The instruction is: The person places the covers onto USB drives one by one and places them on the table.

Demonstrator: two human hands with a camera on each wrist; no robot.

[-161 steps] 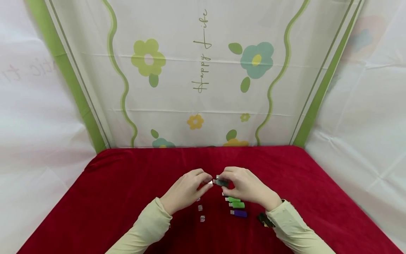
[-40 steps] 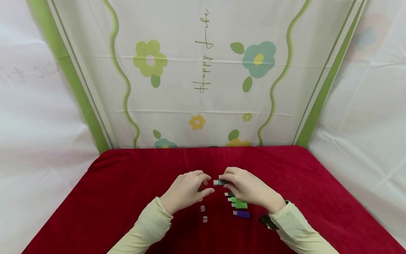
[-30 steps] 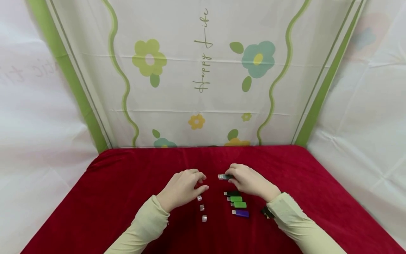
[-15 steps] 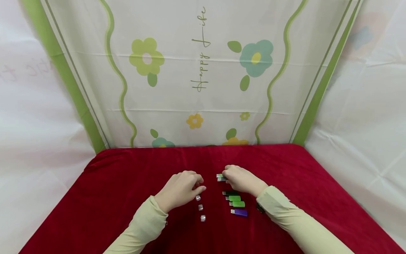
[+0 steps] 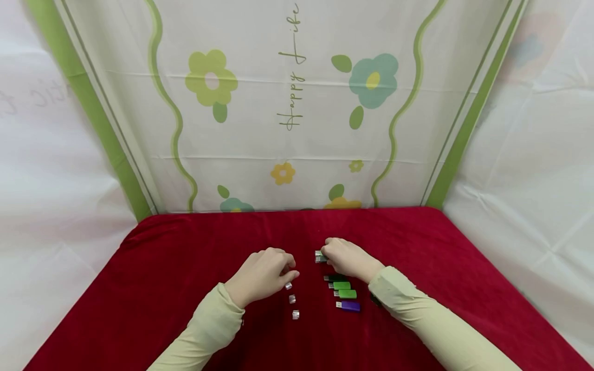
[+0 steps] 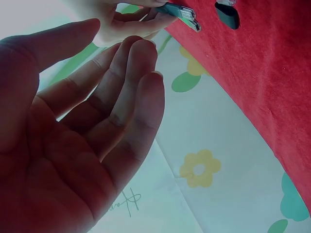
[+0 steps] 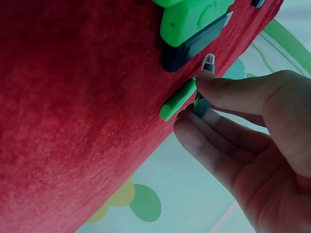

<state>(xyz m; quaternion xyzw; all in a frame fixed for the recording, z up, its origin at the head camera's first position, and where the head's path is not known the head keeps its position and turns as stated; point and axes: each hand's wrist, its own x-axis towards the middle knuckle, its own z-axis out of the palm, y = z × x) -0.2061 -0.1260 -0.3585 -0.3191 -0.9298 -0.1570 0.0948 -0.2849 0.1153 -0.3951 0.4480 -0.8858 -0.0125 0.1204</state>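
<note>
Far side of the red-covered surface (image 5: pixel 185 247), head view: the right hand (image 5: pixel 349 256) has taken the dark stick (image 5: pixel 320 259) from between the hands to just beside a green stick (image 5: pixel 318 253), plug ends aligned. Seconds back, the left hand (image 5: pixel 262 275) held a clear cap facing this stick; now its fingers are loosely bent, holding nothing. Likely reading: this stick is capped and joins its neighbour. Nearer row: black stick (image 5: pixel 340 278), two bright green sticks (image 5: pixel 345 293), purple stick (image 5: pixel 350 306), plugs bare. Three loose caps (image 5: pixel 292 299) show; another could sit beneath the left hand, cannot tell. Black item (image 5: pixel 375 300) mostly under the right sleeve (image 5: pixel 403 293), unidentified.

Left-wrist view: palm and slack fingers, nothing grasped. Top edge crops the right hand and the dark stick. Black piece (image 6: pixel 228 17) to their right has its shiny end cut off; which one, unclear.

Right-wrist view: thumb and fingers pinch the dark stick by its body, tilted, its clear-looking end probably capped. Green stick lies just behind, partly covered. Whether the dark stick touches it or the surface: hidden by fingers. Dark end (image 7: pixel 257 3) clipped at the top edge.
</note>
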